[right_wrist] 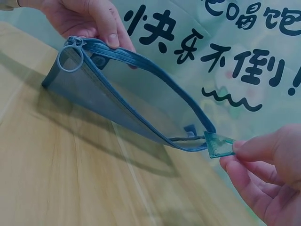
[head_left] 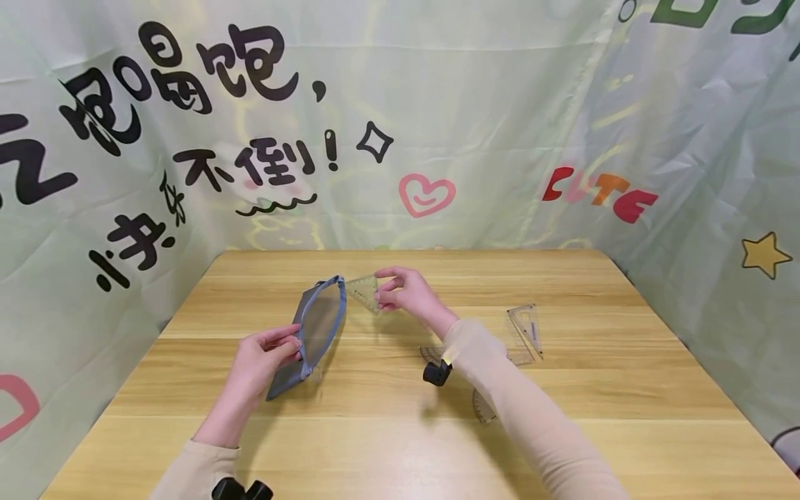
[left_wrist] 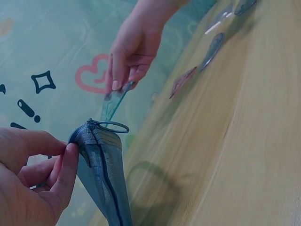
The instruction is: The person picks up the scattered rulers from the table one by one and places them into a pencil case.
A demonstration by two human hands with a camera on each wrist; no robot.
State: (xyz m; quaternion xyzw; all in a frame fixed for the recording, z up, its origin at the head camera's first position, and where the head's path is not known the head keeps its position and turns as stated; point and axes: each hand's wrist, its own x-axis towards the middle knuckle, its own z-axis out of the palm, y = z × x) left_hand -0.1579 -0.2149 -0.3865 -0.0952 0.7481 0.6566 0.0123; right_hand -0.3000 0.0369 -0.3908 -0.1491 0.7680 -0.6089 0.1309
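Note:
My left hand [head_left: 265, 355] grips a blue-grey mesh zipper pouch [head_left: 321, 326] by its near edge and holds it tilted above the table. The pouch's zip is undone and its mouth gapes, as the right wrist view shows; a ring pull [right_wrist: 70, 58] hangs near the left hand. My right hand [head_left: 414, 297] pinches a clear greenish set square [head_left: 362, 292] between thumb and fingers. In the right wrist view the set square's narrower end meets the far corner of the pouch's mouth; whether any of it is inside I cannot tell.
Right of centre on the wooden table [head_left: 375, 430] lie a clear set square [head_left: 531, 329] and a protractor [head_left: 482, 407]. Another curved clear piece [head_left: 430, 353] is partly behind the right forearm. A printed cloth [head_left: 500, 104] hangs around the table's back and sides.

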